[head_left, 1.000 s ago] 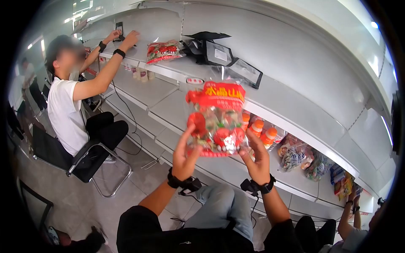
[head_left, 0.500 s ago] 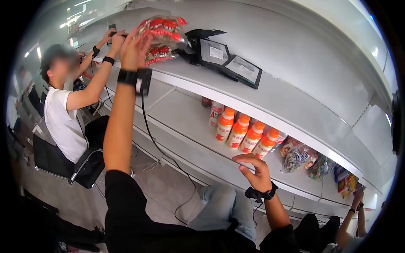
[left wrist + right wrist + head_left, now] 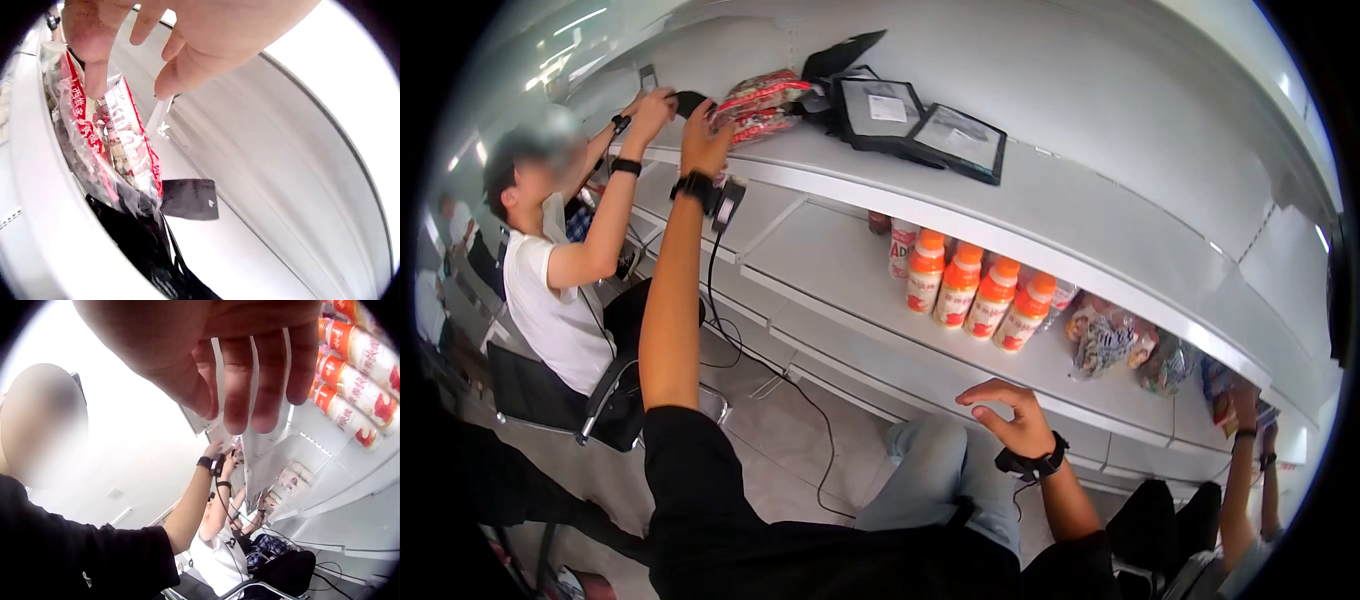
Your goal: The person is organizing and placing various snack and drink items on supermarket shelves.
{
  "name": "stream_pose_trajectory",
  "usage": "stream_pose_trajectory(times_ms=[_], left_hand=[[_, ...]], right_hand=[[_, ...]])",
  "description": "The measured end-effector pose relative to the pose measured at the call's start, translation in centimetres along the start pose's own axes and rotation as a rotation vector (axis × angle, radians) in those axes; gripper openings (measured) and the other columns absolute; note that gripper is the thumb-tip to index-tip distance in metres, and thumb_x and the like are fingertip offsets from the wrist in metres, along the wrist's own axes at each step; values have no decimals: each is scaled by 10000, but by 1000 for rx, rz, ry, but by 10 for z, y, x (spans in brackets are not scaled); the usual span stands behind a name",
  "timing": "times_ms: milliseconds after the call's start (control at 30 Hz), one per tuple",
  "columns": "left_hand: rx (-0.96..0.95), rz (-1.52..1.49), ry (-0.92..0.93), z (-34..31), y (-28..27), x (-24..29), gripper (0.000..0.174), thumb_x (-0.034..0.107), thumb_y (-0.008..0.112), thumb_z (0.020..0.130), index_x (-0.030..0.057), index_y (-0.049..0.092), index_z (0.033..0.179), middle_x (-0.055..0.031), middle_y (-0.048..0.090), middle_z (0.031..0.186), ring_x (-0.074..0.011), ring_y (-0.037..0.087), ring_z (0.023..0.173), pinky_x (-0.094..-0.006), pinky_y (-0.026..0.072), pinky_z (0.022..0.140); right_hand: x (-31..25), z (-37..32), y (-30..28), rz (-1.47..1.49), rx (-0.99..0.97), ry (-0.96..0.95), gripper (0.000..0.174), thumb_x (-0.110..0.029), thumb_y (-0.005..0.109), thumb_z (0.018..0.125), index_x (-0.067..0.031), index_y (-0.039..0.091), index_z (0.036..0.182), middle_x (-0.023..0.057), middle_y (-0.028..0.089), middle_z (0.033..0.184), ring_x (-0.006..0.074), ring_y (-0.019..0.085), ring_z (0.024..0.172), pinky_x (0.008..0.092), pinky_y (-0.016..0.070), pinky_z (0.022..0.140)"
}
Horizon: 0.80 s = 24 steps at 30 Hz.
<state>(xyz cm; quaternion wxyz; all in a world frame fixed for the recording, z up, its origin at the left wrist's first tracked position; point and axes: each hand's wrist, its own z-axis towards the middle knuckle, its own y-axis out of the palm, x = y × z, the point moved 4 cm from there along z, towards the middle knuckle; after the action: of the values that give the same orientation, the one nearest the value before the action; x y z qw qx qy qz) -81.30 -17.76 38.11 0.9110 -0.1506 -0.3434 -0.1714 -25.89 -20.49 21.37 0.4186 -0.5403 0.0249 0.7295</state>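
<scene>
At far left, a person in a white T-shirt (image 3: 550,305) on a black chair (image 3: 530,385), both arms raised to the left end of a white upper shelf (image 3: 1090,215). Next, by that shelf's front edge, the wearer's left hand (image 3: 703,145), up at the left ends of two clear bags with red printing (image 3: 765,92). Both bags on the upper shelf, toward its left end, close to the front edge, overlapping and touching. In the left wrist view, fingers and thumb apart, one fingertip right at the bags; not possible to tell whether pressing. Just right of the bags, a cluster of black pouches (image 3: 885,112), two with pale panels. Below, on the lower shelf (image 3: 820,240), near its front edge, a row of four orange-capped bottles (image 3: 958,295). Nearer the wearer, in front of that edge, the right hand (image 3: 1020,425), fingers loosely bent, thumb apart. Toward the lower shelf's right end, bagged goods (image 3: 1103,345). At far right, another person's forearms (image 3: 1238,480).
</scene>
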Motion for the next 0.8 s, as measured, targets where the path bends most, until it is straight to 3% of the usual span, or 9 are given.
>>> stream_pose_trajectory(times_ms=[100, 133, 233, 333, 467, 533, 600, 700, 800], left_hand=[[-90, -216, -20, -97, 2, 54, 460, 78, 608, 897, 0, 464, 1327, -99, 505, 1317, -151, 596, 928, -267, 523, 695], [-98, -261, 93, -122, 13, 52, 411, 58, 583, 904, 4, 485, 1300, -103, 511, 1311, -134, 595, 889, -253, 510, 671], [-573, -454, -72, -243, 56, 101, 209, 12, 524, 920, -5, 597, 1115, -78, 654, 1017, -98, 582, 617, -246, 500, 602], [-968, -610, -220, -349, 123, 126, 186, 73, 554, 943, -7, 611, 1101, -96, 665, 986, -99, 615, 746, -237, 510, 623], [-1221, -824, -398, -449, 224, 159, 268, 115, 579, 943, -7, 571, 1182, -103, 640, 1109, -115, 628, 918, -246, 524, 655], [-1187, -767, -313, -473, 275, 181, 373, 125, 609, 923, 0, 518, 1262, -93, 587, 1223, -127, 614, 994, -262, 538, 695], [-969, -859, -256, -501, 341, 178, 622, 137, 685, 859, 20, 376, 1385, -135, 488, 1348, -211, 524, 1188, -295, 540, 797], [-840, -763, -497, -536, 435, 158, 739, 181, 737, 810, 18, 333, 1407, -176, 477, 1345, -253, 491, 1228, -336, 509, 877], [-888, -763, -446, -570, 508, 137, 819, 269, 766, 767, -9, 324, 1399, -205, 487, 1329, -265, 506, 1206, -365, 443, 966]], right_hand=[[14, -25, -15, 7, 46, 97, 198, -14, 622, 879, -8, 662, 1073, 101, 681, 1003, 181, 637, 951, 300, 485, 858], [19, -35, -20, 46, 62, 124, 191, -31, 616, 892, -11, 662, 1077, 89, 679, 1000, 156, 629, 939, 294, 483, 851], [35, -66, -40, 36, 160, 239, 196, -61, 608, 914, -20, 660, 1099, 68, 679, 1026, 139, 615, 937, 288, 473, 845], [57, -96, -68, 16, 325, 250, 198, -43, 605, 909, -25, 647, 1101, 56, 672, 1061, 117, 616, 937, 277, 489, 825], [105, -142, -124, 44, 589, 347, 301, -38, 597, 896, -42, 585, 1197, 62, 628, 1162, 134, 612, 942, 262, 489, 786], [121, -163, -152, -25, 757, 400, 340, -64, 613, 884, -37, 567, 1220, 66, 616, 1183, 143, 604, 963, 261, 486, 782], [138, -180, -180, -55, 871, 469, 432, -112, 648, 856, -25, 532, 1263, 85, 575, 1250, 181, 594, 1003, 284, 493, 805], [194, -199, -215, -223, 979, 391, 503, -138, 656, 849, -53, 499, 1320, 78, 543, 1296, 159, 605, 918, 268, 486, 675], [247, -206, -235, -247, 949, 321, 629, -102, 637, 833, -76, 391, 1411, 71, 488, 1366, 161, 608, 870, 269, 486, 631]])
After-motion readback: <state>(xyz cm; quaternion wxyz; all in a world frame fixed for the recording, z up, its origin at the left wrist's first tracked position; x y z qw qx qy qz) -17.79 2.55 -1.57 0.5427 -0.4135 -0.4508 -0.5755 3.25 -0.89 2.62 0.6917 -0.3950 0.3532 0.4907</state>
